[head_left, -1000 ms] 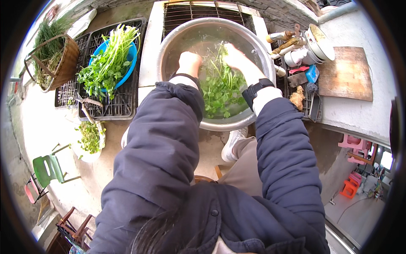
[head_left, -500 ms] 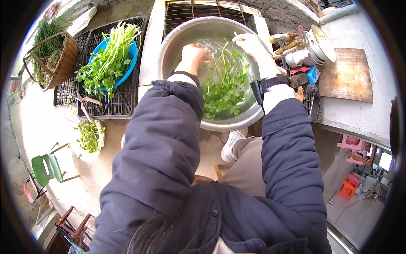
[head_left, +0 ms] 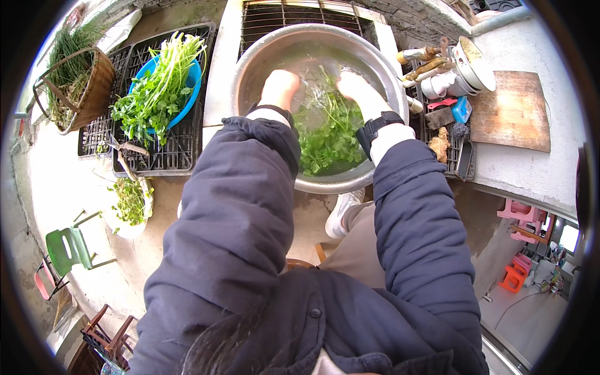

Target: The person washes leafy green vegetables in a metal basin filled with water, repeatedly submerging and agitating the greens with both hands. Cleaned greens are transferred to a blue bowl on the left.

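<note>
A wide metal basin (head_left: 244,94) of water holds a bunch of leafy green celery (head_left: 328,140), its leaves toward me and its thin stems toward the far side. My left hand (head_left: 282,86) dips into the water at the left of the stems, fingers hidden below the surface. Over on the right of the stems, my right hand (head_left: 353,86) points down into the water; its fingertips are lost in ripples and glare. Whether either hand grips the stems is not visible.
At the left, a blue bowl (head_left: 199,81) with more celery stands on black crates (head_left: 178,156) beside a wicker basket (head_left: 100,87) of greens. Rightward lie a wooden board (head_left: 509,112), a pale pot (head_left: 475,62) and a blue box-like item (head_left: 462,110). A green chair (head_left: 69,250) stands lower left.
Both hands have gone down into the water; the right moved left and nearer the stems. The celery is more submerged, and the water ripples around it.
</note>
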A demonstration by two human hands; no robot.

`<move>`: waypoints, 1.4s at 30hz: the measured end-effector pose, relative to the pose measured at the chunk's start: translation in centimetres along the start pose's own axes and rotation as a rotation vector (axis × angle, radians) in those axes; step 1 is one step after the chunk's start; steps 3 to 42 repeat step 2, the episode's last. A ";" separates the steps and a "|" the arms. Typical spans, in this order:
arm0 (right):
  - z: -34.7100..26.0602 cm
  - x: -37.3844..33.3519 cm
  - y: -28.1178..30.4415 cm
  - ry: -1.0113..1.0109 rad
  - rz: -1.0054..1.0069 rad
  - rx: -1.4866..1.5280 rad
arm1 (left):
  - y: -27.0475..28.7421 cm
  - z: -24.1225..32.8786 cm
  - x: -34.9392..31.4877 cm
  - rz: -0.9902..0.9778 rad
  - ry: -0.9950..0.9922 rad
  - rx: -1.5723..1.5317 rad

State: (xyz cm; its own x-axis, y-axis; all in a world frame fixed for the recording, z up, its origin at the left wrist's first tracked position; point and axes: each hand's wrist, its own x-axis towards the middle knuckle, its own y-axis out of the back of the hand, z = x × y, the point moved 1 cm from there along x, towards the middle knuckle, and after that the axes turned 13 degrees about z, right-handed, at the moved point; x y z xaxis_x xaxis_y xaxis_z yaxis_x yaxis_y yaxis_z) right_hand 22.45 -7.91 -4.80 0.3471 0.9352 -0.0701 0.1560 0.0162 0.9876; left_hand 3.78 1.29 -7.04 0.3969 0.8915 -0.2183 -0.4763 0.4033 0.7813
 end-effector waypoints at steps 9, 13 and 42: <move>1.3 -0.1 -1.5 -0.172 0.035 -0.063 | -0.1 0.2 1.0 -0.303 0.134 0.323; 1.3 -0.1 -1.5 -0.172 0.035 -0.063 | -0.1 0.2 1.0 -0.303 0.134 0.323; 1.3 -0.1 -1.5 -0.172 0.035 -0.063 | -0.1 0.2 1.0 -0.303 0.134 0.323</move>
